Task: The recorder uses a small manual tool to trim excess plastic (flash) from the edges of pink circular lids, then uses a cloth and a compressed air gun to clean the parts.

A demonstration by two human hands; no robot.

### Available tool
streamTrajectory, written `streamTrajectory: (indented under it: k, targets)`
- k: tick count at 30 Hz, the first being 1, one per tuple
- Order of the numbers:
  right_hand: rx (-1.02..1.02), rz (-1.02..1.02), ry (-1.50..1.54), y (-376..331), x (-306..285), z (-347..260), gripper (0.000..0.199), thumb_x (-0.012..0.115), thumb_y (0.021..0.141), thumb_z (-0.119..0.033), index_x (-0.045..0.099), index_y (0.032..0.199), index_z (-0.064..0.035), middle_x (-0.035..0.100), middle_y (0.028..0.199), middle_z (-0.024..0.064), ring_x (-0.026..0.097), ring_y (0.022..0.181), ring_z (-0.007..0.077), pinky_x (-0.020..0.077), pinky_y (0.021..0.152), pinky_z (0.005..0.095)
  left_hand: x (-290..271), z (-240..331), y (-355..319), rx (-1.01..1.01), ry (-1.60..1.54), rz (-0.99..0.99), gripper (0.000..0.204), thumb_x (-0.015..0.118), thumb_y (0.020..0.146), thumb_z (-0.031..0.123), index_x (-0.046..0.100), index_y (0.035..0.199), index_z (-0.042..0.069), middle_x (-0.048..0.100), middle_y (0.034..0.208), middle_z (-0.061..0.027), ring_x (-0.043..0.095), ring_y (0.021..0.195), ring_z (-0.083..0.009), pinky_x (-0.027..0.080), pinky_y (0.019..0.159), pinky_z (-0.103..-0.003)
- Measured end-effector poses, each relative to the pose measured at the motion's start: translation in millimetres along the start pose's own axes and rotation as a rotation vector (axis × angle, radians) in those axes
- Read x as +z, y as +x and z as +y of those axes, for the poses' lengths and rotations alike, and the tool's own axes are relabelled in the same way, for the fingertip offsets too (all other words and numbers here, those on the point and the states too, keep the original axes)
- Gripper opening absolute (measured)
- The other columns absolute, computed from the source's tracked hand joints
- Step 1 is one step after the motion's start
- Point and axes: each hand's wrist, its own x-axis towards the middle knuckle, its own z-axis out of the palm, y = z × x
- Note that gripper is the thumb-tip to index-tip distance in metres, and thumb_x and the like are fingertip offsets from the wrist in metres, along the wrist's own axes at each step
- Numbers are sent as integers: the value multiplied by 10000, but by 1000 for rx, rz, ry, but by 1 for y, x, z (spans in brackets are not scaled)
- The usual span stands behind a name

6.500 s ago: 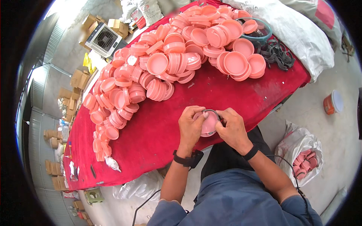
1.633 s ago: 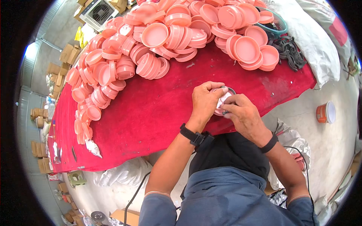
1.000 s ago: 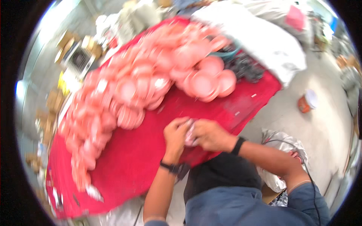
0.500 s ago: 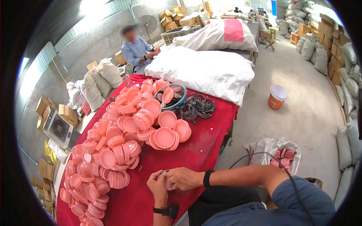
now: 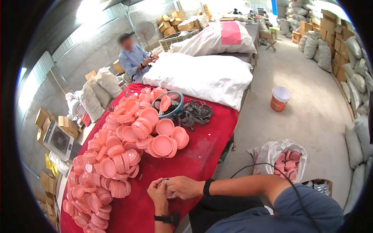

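My left hand and my right hand meet at the near edge of the red-covered table. Both are closed around a small pink plastic piece, mostly hidden by the fingers. A dark bit pokes out at the fingertips, too small to name. Ahead and to the left lies a big heap of round pink plastic lids or shallow cups, many of them stacked. Beyond it stands a teal basket with dark parts and a pink piece inside. Dark curved plastic parts lie beside the basket.
A white sack lies across the table's far end. On the floor to my right are an open sack of pink pieces, a box and an orange bucket. A co-worker handles something at the far left. A black cable crosses my right arm.
The view has shifted slightly, so the scene sits a little further left. My hands stay together on the pink piece, with little visible change in grip.
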Motion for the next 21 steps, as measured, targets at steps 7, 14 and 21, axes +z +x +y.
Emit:
streamTrajectory:
  k: [7,14,21]
  targets:
    - [352,353,187,1,-5,-17,147,796,891,-139,764,960,-13,701,982,148,707,981,319,565,874,422,8,26,-13,56,-258,-127,631,769,1048,340,577,1504,-52,702,1290,-154,733,1022,-231,602,949,-380]
    - [539,466,456,-5,-28,-63,189,837,889,-139,793,1019,-9,724,991,107,704,921,195,566,839,356,28,69,-49,235,-19,-202,998,658,1024,696,328,1700,40,606,1466,-160,630,1308,-262,522,1131,-436]
    - [484,364,616,-8,-29,-89,265,782,930,20,779,1194,3,712,1132,49,692,1051,152,549,942,293,52,76,-67,98,-483,-23,719,505,1116,657,411,1563,102,616,1353,-151,667,1166,-271,581,1021,-440]
